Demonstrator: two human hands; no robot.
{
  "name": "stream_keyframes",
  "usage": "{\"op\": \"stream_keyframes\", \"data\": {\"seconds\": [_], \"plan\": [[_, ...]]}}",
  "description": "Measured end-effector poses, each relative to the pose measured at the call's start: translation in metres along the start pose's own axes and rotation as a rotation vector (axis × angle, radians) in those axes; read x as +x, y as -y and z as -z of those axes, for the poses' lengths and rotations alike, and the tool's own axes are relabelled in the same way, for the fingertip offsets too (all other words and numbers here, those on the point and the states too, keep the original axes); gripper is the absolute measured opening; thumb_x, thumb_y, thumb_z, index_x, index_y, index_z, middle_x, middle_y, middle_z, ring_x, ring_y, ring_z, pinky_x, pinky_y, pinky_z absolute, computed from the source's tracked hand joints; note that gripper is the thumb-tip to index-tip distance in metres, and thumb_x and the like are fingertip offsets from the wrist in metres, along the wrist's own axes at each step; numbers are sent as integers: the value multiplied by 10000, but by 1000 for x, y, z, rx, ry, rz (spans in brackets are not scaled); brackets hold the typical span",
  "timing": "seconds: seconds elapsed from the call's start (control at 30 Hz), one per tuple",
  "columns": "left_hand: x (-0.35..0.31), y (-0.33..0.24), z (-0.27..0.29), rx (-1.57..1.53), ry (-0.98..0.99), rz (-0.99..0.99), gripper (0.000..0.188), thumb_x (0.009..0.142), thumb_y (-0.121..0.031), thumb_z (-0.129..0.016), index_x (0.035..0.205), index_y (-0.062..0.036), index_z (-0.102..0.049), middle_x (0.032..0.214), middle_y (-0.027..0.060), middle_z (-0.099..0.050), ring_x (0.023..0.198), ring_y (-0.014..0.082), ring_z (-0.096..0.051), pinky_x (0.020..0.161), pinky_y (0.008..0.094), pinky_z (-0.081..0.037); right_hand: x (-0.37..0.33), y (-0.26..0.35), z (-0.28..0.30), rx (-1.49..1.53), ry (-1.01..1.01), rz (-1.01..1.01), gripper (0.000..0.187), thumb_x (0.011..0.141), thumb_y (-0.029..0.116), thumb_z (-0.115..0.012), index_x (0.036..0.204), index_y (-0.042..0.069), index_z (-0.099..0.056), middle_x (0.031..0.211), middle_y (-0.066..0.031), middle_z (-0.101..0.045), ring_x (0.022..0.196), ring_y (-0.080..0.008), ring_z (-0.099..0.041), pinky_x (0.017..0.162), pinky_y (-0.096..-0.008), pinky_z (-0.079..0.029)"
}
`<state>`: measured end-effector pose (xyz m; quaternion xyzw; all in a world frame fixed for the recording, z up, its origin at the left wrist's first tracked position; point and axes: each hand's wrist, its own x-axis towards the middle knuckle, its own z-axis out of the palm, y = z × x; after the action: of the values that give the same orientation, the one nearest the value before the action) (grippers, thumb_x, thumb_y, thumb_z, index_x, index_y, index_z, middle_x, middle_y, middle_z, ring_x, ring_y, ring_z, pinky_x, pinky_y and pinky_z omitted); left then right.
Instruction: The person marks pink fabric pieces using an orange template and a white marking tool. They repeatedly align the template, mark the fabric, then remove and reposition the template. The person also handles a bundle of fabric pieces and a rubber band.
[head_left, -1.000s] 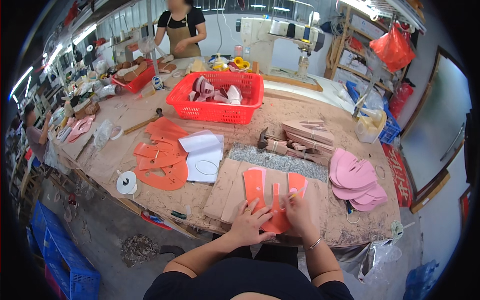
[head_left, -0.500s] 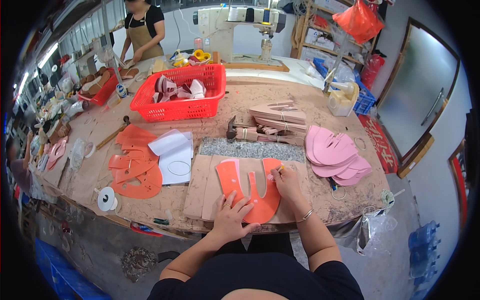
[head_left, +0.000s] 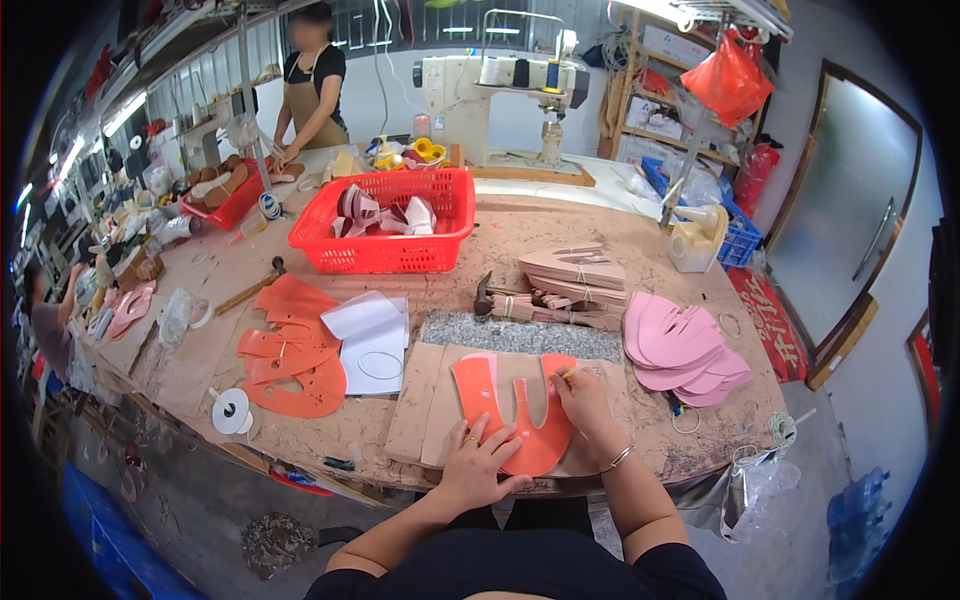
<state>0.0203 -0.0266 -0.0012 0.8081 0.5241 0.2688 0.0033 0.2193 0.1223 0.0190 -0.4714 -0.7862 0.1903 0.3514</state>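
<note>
An orange U-shaped template (head_left: 548, 445) with a slim middle tongue lies flat on a beige board (head_left: 430, 405). A pink cut piece (head_left: 487, 357) shows along its upper left edge. My left hand (head_left: 480, 462), fingers spread, presses flat on the template's lower left part. At the top of its right arm, my right hand (head_left: 588, 408) is closed in a pinch around a thin pen-like tool (head_left: 570, 373), mostly hidden by the fingers. The tool's tip seems to be at the template's edge, but contact is too small to make out.
Pink pieces (head_left: 675, 345) lie fanned to the right, orange pieces (head_left: 290, 350) and white paper (head_left: 375, 340) to the left. Beyond a grey stone slab (head_left: 520, 335) are a hammer (head_left: 484, 295) and tied bundles (head_left: 575, 270). A red basket (head_left: 380, 255) stands farther back, near a sewing machine (head_left: 500, 105).
The view has tilted upward, so the bench sits lower in the picture. My right hand stays at the template's right arm with a slight shift; my left hand keeps pressing on it.
</note>
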Motion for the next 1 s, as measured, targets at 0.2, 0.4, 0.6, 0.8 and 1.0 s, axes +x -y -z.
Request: {"op": "stream_keyframes", "data": {"seconds": [0.2, 0.4, 0.6, 0.8, 1.0], "plan": [[-28, 25, 16, -165, -118, -48, 395, 901, -281, -673, 1267, -134, -646, 1268, 101, -637, 1181, 366, -574, 1010, 515, -425, -43, 9, 23, 121, -311, 80, 122, 912, 97, -663, 1026, 58, -681, 886, -125, -689, 895, -266, -667, 747, -395, -521], [-25, 62, 38, -912, -744, 389, 283, 1019, -132, -508, 1220, 6, -652, 1104, 145, -705, 997, 203, -680, 836, 336, -532, -100, 32, 16, -58, 23, 526, 285, 822, 237, -773, 1048, 95, -674, 1089, -90, -693, 1054, -303, -650, 900, -407, -518], [-35, 62, 19, -705, -785, 443, 294, 1007, -95, -493, 1218, 49, -639, 1144, 193, -687, 1070, 260, -672, 950, 345, -496, -92, 34, 13, -80, 207, 454, 258, 808, 305, -787, 957, 111, -704, 1083, -72, -704, 1048, -276, -660, 923, -395, -518], [-27, 48, 27, -517, -843, 193, 314, 951, -47, -520, 1229, 24, -648, 1237, 213, -654, 1199, 368, -613, 1037, 419, -467, -83, 29, 24, 63, 161, 323, 117, 854, 141, -714, 959, 90, -718, 943, -75, -716, 878, -267, -693, 786, -353, -552], [-26, 21, 21, -242, -538, 0, 461, 878, -118, -636, 1338, -113, -616, 1424, 149, -528, 1384, 375, -426, 1110, 469, -406, 23, -34, 132, -169, -774, 134, 269, 1043, 210, -498, 981, -4, -648, 808, -131, -659, 726, -210, -628, 679, -354, -485]]}}
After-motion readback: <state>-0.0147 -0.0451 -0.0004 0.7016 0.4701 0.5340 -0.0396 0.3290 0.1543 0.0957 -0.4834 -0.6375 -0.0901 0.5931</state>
